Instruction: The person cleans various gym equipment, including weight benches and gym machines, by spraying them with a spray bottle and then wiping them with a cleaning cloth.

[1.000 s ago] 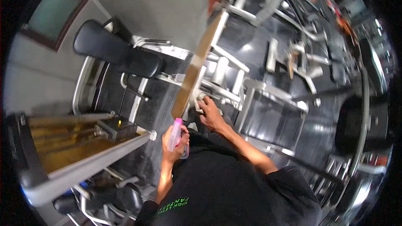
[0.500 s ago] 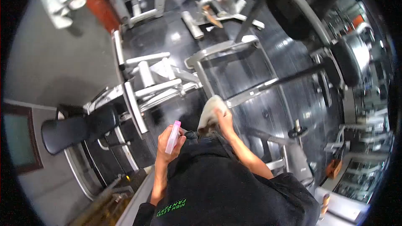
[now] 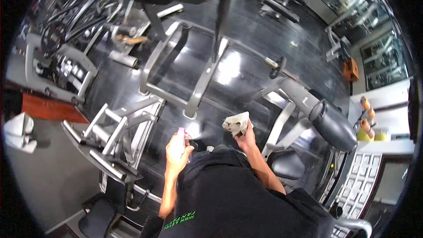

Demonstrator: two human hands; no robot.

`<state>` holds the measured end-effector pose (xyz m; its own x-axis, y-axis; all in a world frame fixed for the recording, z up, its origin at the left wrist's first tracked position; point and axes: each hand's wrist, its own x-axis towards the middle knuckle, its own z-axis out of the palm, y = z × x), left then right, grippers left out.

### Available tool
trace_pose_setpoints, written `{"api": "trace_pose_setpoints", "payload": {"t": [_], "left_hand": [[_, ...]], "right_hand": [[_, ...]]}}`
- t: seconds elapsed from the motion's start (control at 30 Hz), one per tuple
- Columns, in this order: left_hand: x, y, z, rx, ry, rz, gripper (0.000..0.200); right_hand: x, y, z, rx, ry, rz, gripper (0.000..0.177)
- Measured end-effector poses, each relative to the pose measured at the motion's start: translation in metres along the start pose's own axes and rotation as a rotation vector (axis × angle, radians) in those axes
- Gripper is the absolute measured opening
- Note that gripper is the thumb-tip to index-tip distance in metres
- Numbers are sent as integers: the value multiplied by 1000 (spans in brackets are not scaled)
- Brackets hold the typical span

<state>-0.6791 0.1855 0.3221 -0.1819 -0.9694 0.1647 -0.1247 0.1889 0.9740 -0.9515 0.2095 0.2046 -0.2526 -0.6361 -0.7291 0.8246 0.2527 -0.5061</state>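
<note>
In my left hand [image 3: 176, 152] is a slim pale-pink object [image 3: 181, 133], its fingers wrapped round it; the glare hides what kind it is. My right hand [image 3: 246, 138] grips a crumpled grey-white cloth [image 3: 236, 123] with darker stains, held out in front of my body. The two hands are apart, both above the dark gym floor. Just ahead of them stands the grey metal frame [image 3: 202, 86] of an exercise machine, which neither hand touches.
A machine with a black padded roller [image 3: 332, 123] stands on the right. Silver machine bars [image 3: 110, 158] are close on the left. A black seat [image 3: 288, 165] sits low by my right arm. Orange-brown foam rollers [image 3: 366, 108] rest on a white shelf. A pale cloth [image 3: 20, 132] hangs at far left.
My view has turned to the right, so the machines have shifted left. My right hand has moved away from the left one, and the cloth is now more bunched up.
</note>
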Motion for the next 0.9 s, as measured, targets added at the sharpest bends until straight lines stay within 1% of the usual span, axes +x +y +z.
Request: {"api": "trace_pose_setpoints", "payload": {"t": [0.03, 0.07, 0.1, 0.13, 0.17, 0.2, 0.23, 0.27, 0.33, 0.37, 0.4, 0.47, 0.57, 0.67, 0.73, 0.8, 0.83, 0.9], "left_hand": [[5, 5, 13, -3, -30, 10, 34], [9, 12, 28, -33, -10, -30, 33], [12, 16, 40, -64, 9, -73, 32], [15, 13, 49, -70, -20, -67, 32], [17, 6, 58, -111, -8, -98, 29], [22, 4, 68, -150, 4, -131, 27], [26, 4, 76, -215, -1, -151, 24], [31, 5, 82, -218, -26, -147, 24], [43, 9, 91, -366, -65, -269, 25], [52, 13, 97, -355, -72, -298, 27], [60, 8, 101, -357, -89, -290, 27], [78, -8, 108, -237, -135, -180, 30], [114, -1, 124, -303, -163, -167, 32], [151, -11, 140, -257, -215, -111, 34], [176, -4, 154, -297, -250, -118, 34], [196, 9, 169, -498, -313, -244, 34], [205, 13, 178, -531, -324, -217, 34], [225, 22, 196, -551, -379, -186, 33]], "right_hand": [[-4, -5, -11, 55, 47, 22, 45], [-8, -8, -22, 110, 93, 45, 45], [-6, -9, -37, 159, 50, 39, 45], [-8, -11, -46, 181, 62, 22, 45], [-9, -13, -54, 177, 54, 13, 45], [-11, -17, -58, 172, 47, 6, 45], [-11, -21, -61, 151, 83, -19, 45], [-11, -24, -62, 170, 93, -33, 45], [-8, -29, -64, 298, 151, -70, 46], [-5, -32, -64, 343, 146, -100, 47], [-2, -36, -65, 357, 147, -114, 47], [7, -43, -63, 398, 122, -129, 46], [28, -55, -55, 445, 143, -137, 45], [44, -75, -43, 455, 162, -158, 46], [58, -86, -35, 456, 174, -181, 46], [68, -94, -29, 422, 106, -235, 46], [70, -96, -21, 432, 110, -234, 46], [79, -109, 7, 564, 214, -106, 45]]}}
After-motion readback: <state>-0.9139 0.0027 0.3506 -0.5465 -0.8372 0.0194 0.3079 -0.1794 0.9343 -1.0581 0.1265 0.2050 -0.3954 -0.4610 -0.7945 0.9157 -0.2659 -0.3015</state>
